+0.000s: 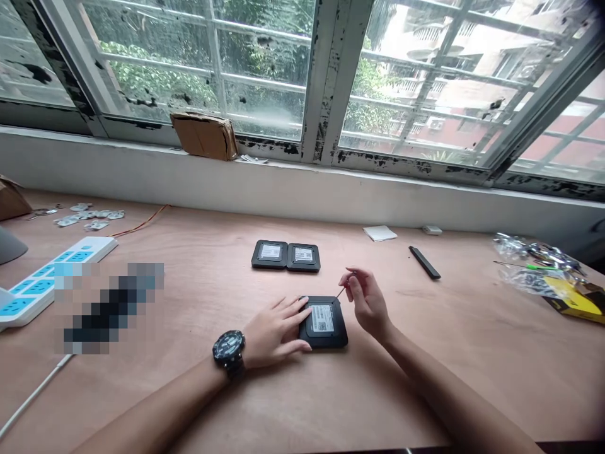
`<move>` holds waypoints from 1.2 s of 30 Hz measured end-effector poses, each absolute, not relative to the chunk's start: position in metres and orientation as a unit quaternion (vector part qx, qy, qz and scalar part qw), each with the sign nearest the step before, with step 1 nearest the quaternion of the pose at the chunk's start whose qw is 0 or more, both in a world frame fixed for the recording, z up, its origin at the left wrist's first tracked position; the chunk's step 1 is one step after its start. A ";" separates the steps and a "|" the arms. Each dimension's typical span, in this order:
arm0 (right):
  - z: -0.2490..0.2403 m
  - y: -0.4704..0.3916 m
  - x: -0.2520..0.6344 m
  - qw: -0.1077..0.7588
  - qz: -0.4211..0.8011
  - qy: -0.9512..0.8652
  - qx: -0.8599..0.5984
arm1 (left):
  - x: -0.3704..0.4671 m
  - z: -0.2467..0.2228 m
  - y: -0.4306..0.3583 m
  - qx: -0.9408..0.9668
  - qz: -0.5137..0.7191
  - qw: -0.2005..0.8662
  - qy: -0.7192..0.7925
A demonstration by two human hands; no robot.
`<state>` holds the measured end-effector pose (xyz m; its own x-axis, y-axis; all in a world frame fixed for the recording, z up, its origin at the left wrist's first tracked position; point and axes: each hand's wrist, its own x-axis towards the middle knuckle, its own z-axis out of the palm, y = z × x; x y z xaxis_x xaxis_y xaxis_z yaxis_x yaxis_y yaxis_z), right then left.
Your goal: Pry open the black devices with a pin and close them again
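Observation:
A black, rounded-square device lies on the table with a white printed label with a code facing up. Across its left side rests my left hand, fingers spread flat on the top and thumb at the near edge. My right hand is closed in a pinch around a thin screwdriver. The metal shaft slants down to the device's far right corner; whether the tip sits in a screw is too small to tell. Two similar black devices lie side by side farther back, labels up.
A white power strip and a blurred dark object lie at left. Behind right are a white pad, a small white block and a black bar. Plastic bags and a yellow package are far right.

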<state>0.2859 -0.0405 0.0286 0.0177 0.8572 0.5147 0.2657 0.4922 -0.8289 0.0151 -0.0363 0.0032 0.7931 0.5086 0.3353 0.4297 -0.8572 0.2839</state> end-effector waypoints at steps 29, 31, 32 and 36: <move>0.032 -0.017 0.237 0.564 0.370 -0.630 -0.384 | -0.035 0.011 0.000 0.879 0.251 0.140 0.381; 0.028 -0.014 0.233 0.557 0.378 -0.632 -0.385 | -0.036 0.010 0.001 0.879 0.255 0.139 0.379; 0.027 -0.014 0.232 0.555 0.380 -0.633 -0.384 | -0.036 0.010 0.001 0.879 0.256 0.138 0.377; 0.027 -0.014 0.234 0.554 0.389 -0.636 -0.372 | -0.036 0.011 0.001 0.882 0.253 0.139 0.372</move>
<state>0.2335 -0.0139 0.0267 -0.1100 0.9033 0.4147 0.0423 0.4211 -0.9060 -0.0364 0.0006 0.0106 0.5953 0.7265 0.3432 0.5864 -0.6848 0.4326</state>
